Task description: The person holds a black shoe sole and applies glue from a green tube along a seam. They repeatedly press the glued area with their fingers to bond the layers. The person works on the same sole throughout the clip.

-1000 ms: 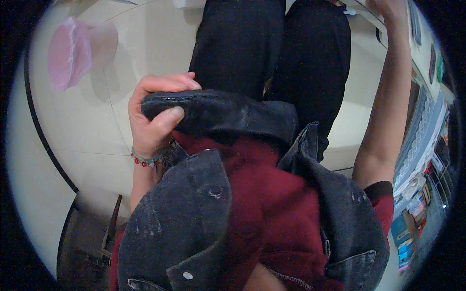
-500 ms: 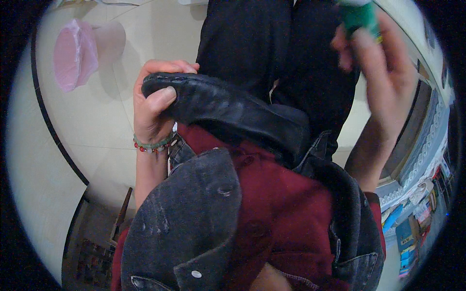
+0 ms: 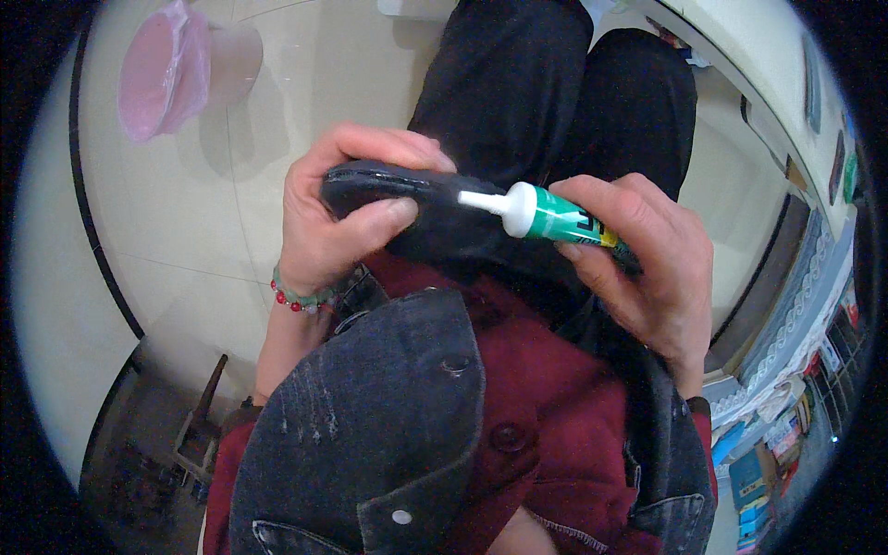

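My left hand (image 3: 319,217) grips a black leather shoe (image 3: 439,222) by one end, fingers over the far side and thumb on the near side. A seam with a shiny line along it shows at that end, between fingers and thumb. In my right hand (image 3: 652,254) is a green glue tube (image 3: 553,215) with a white shoulder and a narrow white nozzle. The nozzle points left at the shoe, close to its edge; whether it touches, I cannot tell. The rest of the shoe is dark against my clothes and partly hidden behind the tube and right hand.
A pink bin (image 3: 153,79) lined with a plastic bag stands on the tiled floor at the far left. At the lower left is a wooden stool or chair frame (image 3: 199,430). A white table edge (image 3: 740,69) curves along the right, with books and papers (image 3: 763,462) below.
My right hand has come down and left with the glue tube, nozzle now by the shoe. My left hand has turned the shoe's seamed end up and moved it slightly right.
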Demonstrator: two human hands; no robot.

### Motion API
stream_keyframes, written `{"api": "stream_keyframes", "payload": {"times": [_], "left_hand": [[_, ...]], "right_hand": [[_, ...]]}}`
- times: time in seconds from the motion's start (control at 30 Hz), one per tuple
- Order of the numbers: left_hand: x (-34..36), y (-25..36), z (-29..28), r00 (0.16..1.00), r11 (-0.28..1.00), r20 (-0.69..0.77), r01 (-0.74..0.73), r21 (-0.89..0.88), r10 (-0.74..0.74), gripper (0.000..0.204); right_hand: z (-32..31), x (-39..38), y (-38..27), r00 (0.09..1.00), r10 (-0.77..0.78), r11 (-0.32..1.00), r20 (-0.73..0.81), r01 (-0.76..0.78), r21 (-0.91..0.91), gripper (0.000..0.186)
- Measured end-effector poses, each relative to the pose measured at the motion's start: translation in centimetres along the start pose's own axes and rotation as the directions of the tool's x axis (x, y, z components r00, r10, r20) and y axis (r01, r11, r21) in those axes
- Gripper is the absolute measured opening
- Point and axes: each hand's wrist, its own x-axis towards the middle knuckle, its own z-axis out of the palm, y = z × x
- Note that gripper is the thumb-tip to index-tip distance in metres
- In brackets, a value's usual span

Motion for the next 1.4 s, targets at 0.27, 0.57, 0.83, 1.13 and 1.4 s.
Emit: {"api": "stream_keyframes", "payload": {"times": [0.27, 0.57, 0.83, 1.13, 1.4], "left_hand": [[-0.7, 0.2, 0.8, 0.997, 0.998, 0.042, -0.058, -0.003, 0.058, 0.029], [-0.8, 0.8, 0.3, 0.98, 0.988, 0.13, -0.153, 0.021, 0.149, 0.03], [-0.7, 1.0, 0.2, 0.964, 0.975, 0.163, -0.218, 0.032, 0.211, 0.031], [-1.2, 1.1, 0.2, 0.968, 0.971, 0.152, -0.217, 0.099, 0.201, 0.033], [-1.5, 1.1, 0.4, 0.977, 0.975, 0.126, -0.187, 0.121, 0.172, 0.032]], "right_hand": [[0.0, -0.4, -1.1, 1.0, -0.014, 0.998, 0.014, 0.015, -0.069, 0.039], [0.4, -0.5, -2.5, 0.999, -0.038, 0.991, 0.024, 0.041, -0.126, 0.04], [-0.2, -0.5, -4.8, 0.998, -0.005, 0.975, 0.068, 0.02, -0.22, 0.041], [-0.5, 0.1, -6.9, 0.995, -0.001, 0.952, 0.099, 0.031, -0.303, 0.041], [-0.7, 0.5, -7.9, 0.992, -0.022, 0.928, 0.123, 0.066, -0.367, 0.041]]}}
